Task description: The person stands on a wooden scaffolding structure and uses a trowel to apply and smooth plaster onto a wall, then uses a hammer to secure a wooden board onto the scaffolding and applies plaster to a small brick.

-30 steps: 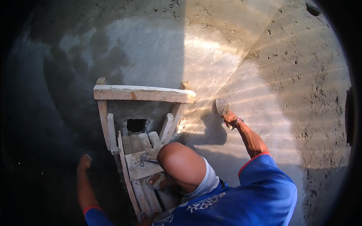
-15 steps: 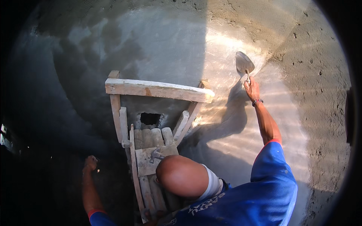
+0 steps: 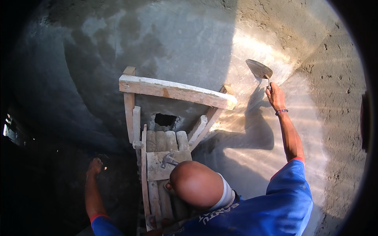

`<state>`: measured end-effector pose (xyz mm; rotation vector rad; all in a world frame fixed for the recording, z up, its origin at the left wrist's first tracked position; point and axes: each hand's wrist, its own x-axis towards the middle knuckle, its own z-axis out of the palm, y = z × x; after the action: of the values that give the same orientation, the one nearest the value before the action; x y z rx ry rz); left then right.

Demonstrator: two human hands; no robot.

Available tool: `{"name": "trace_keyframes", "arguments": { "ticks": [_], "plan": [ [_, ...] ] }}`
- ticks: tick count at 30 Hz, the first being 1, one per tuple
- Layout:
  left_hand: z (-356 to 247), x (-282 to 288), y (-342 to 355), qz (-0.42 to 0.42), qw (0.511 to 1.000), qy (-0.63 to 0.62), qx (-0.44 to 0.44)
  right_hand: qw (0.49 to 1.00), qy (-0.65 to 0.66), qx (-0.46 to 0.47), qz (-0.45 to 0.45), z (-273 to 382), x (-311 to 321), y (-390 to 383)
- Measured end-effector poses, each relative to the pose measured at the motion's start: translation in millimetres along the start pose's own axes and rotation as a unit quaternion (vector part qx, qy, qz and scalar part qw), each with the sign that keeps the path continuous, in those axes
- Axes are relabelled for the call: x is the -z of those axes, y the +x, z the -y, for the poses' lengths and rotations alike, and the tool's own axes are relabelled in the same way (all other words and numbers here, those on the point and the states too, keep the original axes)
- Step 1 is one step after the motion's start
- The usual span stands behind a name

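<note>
1. At right, before the wall (image 3: 293,131), the right hand (image 3: 276,97) wraps its fingers round the trowel (image 3: 260,69), blade up and leftward.
2. Low at left, the left hand (image 3: 94,166) looks curled; I cannot tell whether it holds anything.
3. Between them, a hammer (image 3: 169,159) lies on a board (image 3: 155,170).

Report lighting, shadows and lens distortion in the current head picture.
Head view: sunlight washes out part of the wall beside the trowel; head view: a dark shadow lies left of the right forearm; head view: the left grip sits in gloom, its detail hard to make out; head view: the wooden crossbar looks slightly bowed, and the picture's corners are black.
</note>
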<state>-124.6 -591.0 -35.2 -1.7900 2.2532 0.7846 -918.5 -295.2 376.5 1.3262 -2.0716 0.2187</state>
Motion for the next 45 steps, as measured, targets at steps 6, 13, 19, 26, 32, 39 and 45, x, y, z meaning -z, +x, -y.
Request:
{"name": "trace_keyframes", "arguments": {
  "ticks": [6, 13, 19, 26, 32, 39, 45],
  "plan": [
    [-46.0, 32.0, -7.8, 0.021, 1.000, 0.007, 0.009, 0.972, -0.083, 0.183, 0.125, 21.0, -15.7, 27.6],
    [-64.4, 53.0, -24.0, -0.008, 0.999, -0.025, 0.030, 0.971, -0.012, 0.166, 0.171, 65.9, -5.1, 35.5],
    [-28.7, 43.7, -26.1, 0.004, 0.999, -0.019, 0.034, 0.969, 0.123, 0.161, 0.139, 77.0, 26.7, 43.2],
    [11.3, 28.2, -35.7, -0.061, 0.995, -0.040, 0.070, 0.985, 0.107, 0.112, 0.079, 64.2, 5.1, -44.6],
    [13.9, 20.6, -33.7, -0.024, 0.998, -0.034, 0.048, 0.985, -0.027, 0.102, 0.139, 39.3, -47.6, -56.6],
    [-12.5, 31.6, -40.4, -0.032, 0.996, -0.081, 0.031, 0.987, 0.056, 0.063, 0.138, 47.0, -39.4, -65.9],
    [-19.3, 43.7, -42.2, -0.039, 0.995, -0.073, 0.048, 0.983, -0.022, 0.018, 0.180, 67.7, -3.7, -64.1]
  ]
}}
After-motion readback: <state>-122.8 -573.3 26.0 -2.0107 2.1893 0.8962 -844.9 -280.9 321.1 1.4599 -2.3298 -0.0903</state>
